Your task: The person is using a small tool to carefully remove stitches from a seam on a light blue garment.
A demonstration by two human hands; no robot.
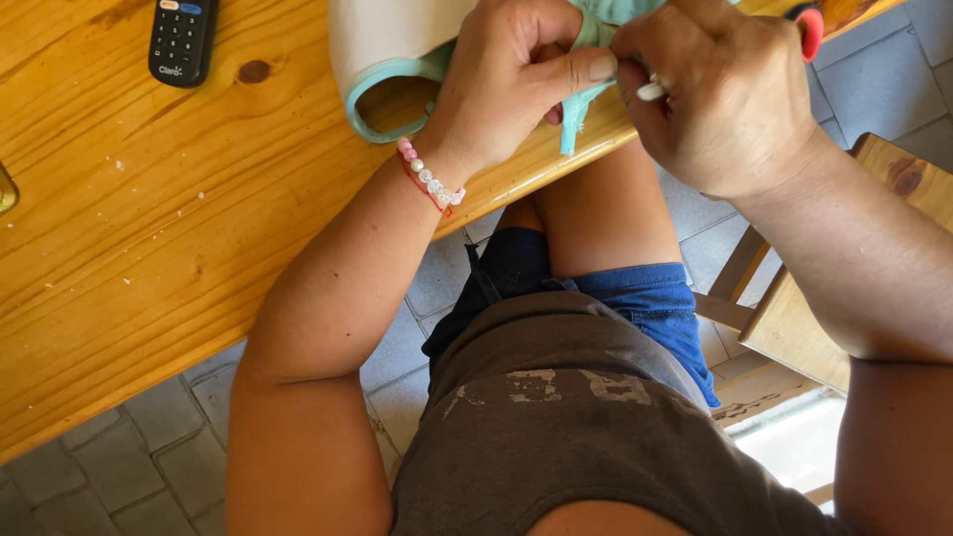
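strap (581,109) first: it's a thin mint green strip of fabric, long axis running roughly up and down in the view, its loose end pointing down over the edge of the table (149,248) toward my knee. the top of it disappears between my two hands, so it sits right in the pinch, with the tail hanging just below my fingers.

my left hand (511,79) is closed on it, thumb pressed flat across the strap against the curled fingers, clamped tight. on that wrist there's a bead bracelet (429,181), pink and white with a red thread.

my right hand (720,94) is bunched up touching the left one, fingertips pinched together on a small white thing (650,91) that pokes out toward the strap. can't tell what it is, too much of it is hidden in my fist.

the strap belongs to a white cloth piece with mint green trim (387,60) lying on the table just left of my left hand, its edging curving in a loop near my wrist.

a black remote (182,38) lies well apart at the top left of the table. something red (811,30) peeks out behind my right hand. wooden chair (844,298) off to my right, grey tile floor (129,467) below.
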